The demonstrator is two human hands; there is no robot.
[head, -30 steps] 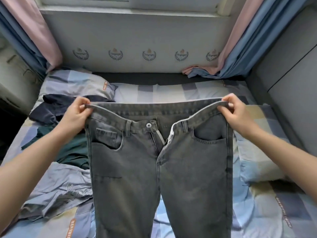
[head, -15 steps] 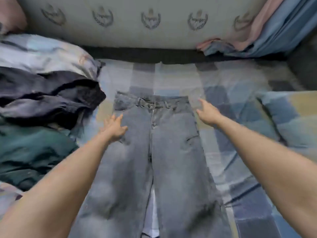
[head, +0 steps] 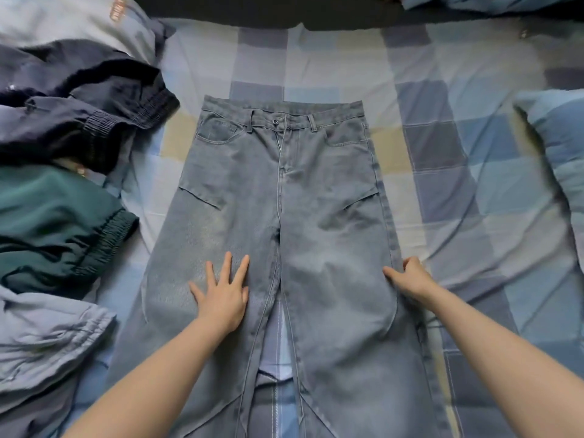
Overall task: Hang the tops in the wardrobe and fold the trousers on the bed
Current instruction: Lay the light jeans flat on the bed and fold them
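A pair of grey-blue jeans [head: 284,191] lies flat and face up on the checked bed sheet [head: 442,128], waistband at the far end, legs running toward me. My left hand [head: 222,292] rests palm down on the left thigh of the jeans, fingers spread. My right hand [head: 410,278] sits at the outer seam of the right leg, fingers curled on the fabric edge. A heap of clothes lies to the left: a dark navy garment [head: 72,105], a teal garment [head: 53,226] and a light blue-grey garment [head: 47,339].
A checked pillow [head: 559,147] lies at the right edge of the bed. Another pillow [head: 63,20] is at the top left, partly under the navy garment. A dark strip [head: 284,11] runs along the head of the bed.
The jeans went from held up by the waistband to lying flat on the bed. Both hands let go of the waist and slid down to the thighs. The camera tilted down.
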